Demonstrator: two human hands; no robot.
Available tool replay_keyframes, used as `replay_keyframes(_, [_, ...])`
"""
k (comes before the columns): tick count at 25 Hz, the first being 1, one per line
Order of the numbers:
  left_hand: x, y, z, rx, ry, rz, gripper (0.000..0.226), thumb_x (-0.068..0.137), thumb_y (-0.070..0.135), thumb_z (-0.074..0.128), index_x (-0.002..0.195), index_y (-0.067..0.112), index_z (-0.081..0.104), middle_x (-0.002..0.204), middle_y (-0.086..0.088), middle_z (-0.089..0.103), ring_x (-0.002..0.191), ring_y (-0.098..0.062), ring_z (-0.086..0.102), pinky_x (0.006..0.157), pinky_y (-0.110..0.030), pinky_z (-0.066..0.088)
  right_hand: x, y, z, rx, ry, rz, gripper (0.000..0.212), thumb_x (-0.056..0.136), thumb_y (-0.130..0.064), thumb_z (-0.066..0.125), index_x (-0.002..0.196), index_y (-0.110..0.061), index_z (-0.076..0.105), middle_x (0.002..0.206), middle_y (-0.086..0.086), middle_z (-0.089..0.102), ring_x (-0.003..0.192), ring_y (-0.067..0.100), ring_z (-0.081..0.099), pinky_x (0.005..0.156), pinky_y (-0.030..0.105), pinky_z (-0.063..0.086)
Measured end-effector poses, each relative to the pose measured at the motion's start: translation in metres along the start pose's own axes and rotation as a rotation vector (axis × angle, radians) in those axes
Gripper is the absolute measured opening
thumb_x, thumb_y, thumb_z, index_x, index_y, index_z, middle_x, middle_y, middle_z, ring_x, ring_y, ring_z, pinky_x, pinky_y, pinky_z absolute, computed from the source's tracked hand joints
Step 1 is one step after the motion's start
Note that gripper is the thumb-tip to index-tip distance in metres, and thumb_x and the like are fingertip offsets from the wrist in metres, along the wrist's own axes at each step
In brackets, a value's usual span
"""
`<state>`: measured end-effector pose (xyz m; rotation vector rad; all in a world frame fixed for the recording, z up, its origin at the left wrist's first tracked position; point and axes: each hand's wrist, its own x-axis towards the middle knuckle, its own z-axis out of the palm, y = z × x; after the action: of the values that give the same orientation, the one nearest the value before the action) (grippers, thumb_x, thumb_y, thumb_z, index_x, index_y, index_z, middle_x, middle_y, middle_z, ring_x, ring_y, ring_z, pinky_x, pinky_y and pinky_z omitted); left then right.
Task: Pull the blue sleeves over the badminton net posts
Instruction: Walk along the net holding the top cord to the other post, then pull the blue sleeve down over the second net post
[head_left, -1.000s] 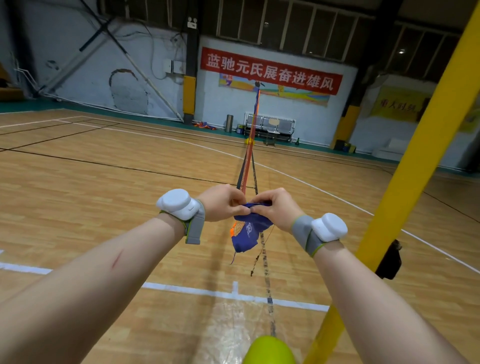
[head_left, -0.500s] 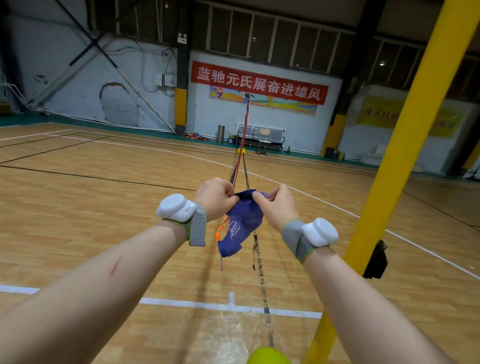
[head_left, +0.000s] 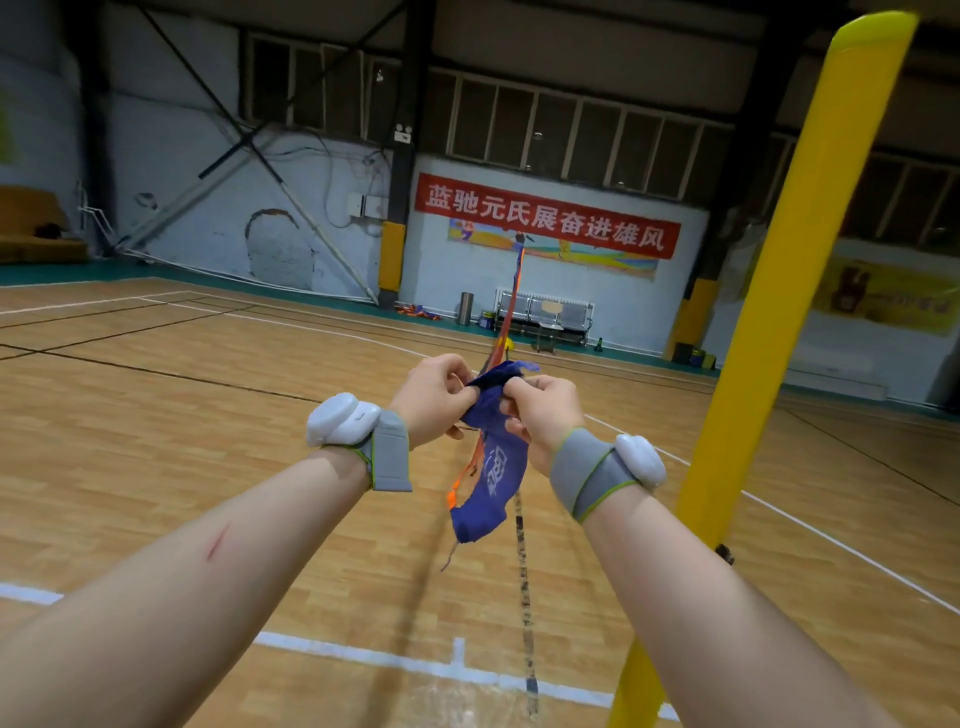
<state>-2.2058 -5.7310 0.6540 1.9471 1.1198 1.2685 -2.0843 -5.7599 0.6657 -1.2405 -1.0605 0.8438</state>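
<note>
A blue fabric sleeve with white lettering and an orange edge hangs in front of me at chest height. My left hand pinches its upper edge from the left, and my right hand pinches the same edge from the right. The sleeve's top opening sits between my fingers. The yellow net post rises to the right of my hands, apart from the sleeve, its rounded top visible near the upper right. The net runs edge-on from the sleeve to the far post.
Wooden court floor with white and black lines spreads all around. A bench and a bin stand at the far wall under a red banner. A small black object is fixed low on the near post.
My view has tilted upward, so the post's top now shows. Both hands have lifted the sleeve a little and hold its upper edge closer together; the sleeve hangs longer below them.
</note>
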Motion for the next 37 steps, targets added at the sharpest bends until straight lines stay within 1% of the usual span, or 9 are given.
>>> replay_keyframes(3, [0.002,0.018,0.002,-0.208,0.010,-0.074,0.018,0.089,0.000,0.050,0.075,0.011,0.047,0.070,-0.009,0.051,0.067,-0.020,0.053,0.046,-0.025,0.055,0.000,-0.013,-0.005,0.028,-0.043,0.012,0.024,0.087,0.000,0.039,0.068,-0.015,0.043,0.061,0.003,0.040,0.049,0.012,0.035,0.029,0.013,0.025])
replay_keyframes(7, [0.008,0.041,0.000,-0.392,0.042,-0.128,0.023,0.090,0.000,0.048,0.071,0.012,0.047,0.076,-0.007,0.052,0.070,-0.015,0.054,0.060,-0.027,0.054,0.003,-0.034,-0.019,-0.026,-0.070,-0.073,0.028,0.087,-0.003,0.041,0.063,-0.016,0.042,0.060,0.002,0.028,0.050,0.013,0.024,0.029,0.013,0.021])
replay_keyframes(11, [0.016,0.068,-0.003,-0.408,0.079,-0.109,0.025,0.092,0.008,0.043,0.069,0.016,0.048,0.072,-0.006,0.053,0.063,-0.014,0.050,0.057,-0.025,0.035,-0.001,-0.060,-0.027,-0.073,-0.120,-0.199,0.021,0.091,-0.017,0.054,0.070,-0.017,0.055,0.063,0.003,0.046,0.051,0.013,0.033,0.036,0.015,0.027])
replay_keyframes(15, [0.021,0.095,-0.009,-0.390,0.064,-0.032,0.025,0.095,0.016,0.044,0.071,0.017,0.051,0.071,-0.004,0.051,0.059,-0.011,0.046,0.054,-0.024,0.027,-0.006,-0.090,-0.038,-0.075,-0.138,-0.274,0.025,0.092,-0.023,0.054,0.067,-0.020,0.055,0.075,0.006,0.057,0.065,0.015,0.046,0.051,0.020,0.033])
replay_keyframes(19, [0.022,0.122,-0.012,-0.396,0.108,0.030,0.023,0.093,0.013,0.047,0.071,0.019,0.052,0.070,-0.004,0.054,0.056,-0.009,0.049,0.054,-0.023,0.029,-0.013,-0.118,-0.052,-0.066,-0.157,-0.321,0.025,0.092,-0.020,0.053,0.067,-0.020,0.057,0.067,-0.001,0.055,0.055,0.008,0.043,0.045,0.013,0.034])
replay_keyframes(24, [0.022,0.160,-0.011,-0.369,0.175,0.118,0.016,0.091,0.008,0.052,0.078,0.015,0.058,0.069,-0.006,0.058,0.045,0.002,0.054,0.042,-0.011,0.032,-0.010,-0.151,-0.075,-0.160,-0.162,-0.393,0.019,0.095,-0.019,0.048,0.079,-0.010,0.055,0.075,0.008,0.052,0.055,0.011,0.041,0.037,0.010,0.032])
replay_keyframes(27, [0.023,0.178,-0.012,-0.350,0.168,0.096,0.016,0.091,0.011,0.053,0.076,0.015,0.058,0.067,-0.003,0.056,0.051,-0.002,0.051,0.042,-0.012,0.031,-0.009,-0.169,-0.085,-0.204,-0.172,-0.457,0.023,0.096,-0.020,0.046,0.075,-0.013,0.054,0.062,0.003,0.046,0.049,0.009,0.036,0.034,0.011,0.029])
replay_keyframes(33, [0.032,0.217,-0.020,-0.549,0.124,0.068,0.021,0.094,0.008,0.048,0.074,0.014,0.053,0.064,-0.004,0.051,0.036,-0.002,0.046,0.034,-0.013,0.032,-0.015,-0.208,-0.092,0.007,-0.280,-0.409,0.026,0.097,-0.018,0.043,0.072,-0.012,0.046,0.057,0.004,0.033,0.030,0.005,0.028,0.031,0.012,0.018])
replay_keyframes(37, [0.038,0.237,-0.023,-0.699,0.085,0.085,0.024,0.095,0.003,0.042,0.074,0.011,0.051,0.066,-0.007,0.052,0.038,-0.004,0.054,0.037,-0.014,0.044,-0.019,-0.226,-0.100,-0.148,-0.227,-0.476,0.018,0.095,-0.021,0.047,0.082,-0.011,0.055,0.064,0.008,0.039,0.040,0.009,0.028,0.034,0.015,0.020])
